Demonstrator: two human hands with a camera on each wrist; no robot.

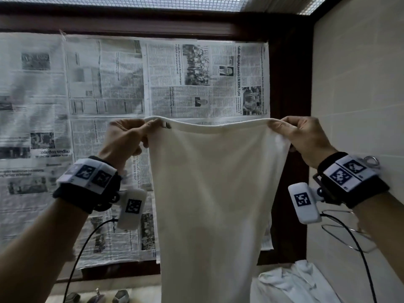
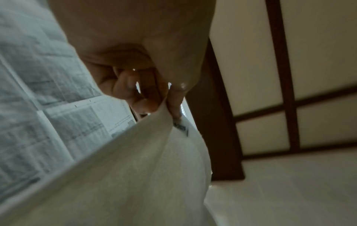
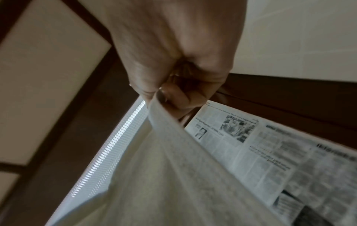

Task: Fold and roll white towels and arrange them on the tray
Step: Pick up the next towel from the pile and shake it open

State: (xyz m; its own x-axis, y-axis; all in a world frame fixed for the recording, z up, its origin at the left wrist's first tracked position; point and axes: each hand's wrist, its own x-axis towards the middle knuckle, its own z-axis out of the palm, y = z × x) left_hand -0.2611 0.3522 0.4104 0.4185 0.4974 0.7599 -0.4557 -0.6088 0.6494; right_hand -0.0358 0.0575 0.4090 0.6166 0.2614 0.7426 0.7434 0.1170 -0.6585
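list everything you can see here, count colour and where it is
towel: one, white, held up in the air by its top corners, hanging down in front of the window
label: one, dark, on the towel's top edge by the left hand
white cloth pile: one heap, white, lower right below the towel
newspaper sheets: several, grey print, covering the window behind
window frame: one, dark brown
tiled wall: cream, right side
wire hanger: one, metal, on the right wall
wrist cameras: two, white, on black straps
left hand: pinches the top left corner
right hand: pinches the top right corner
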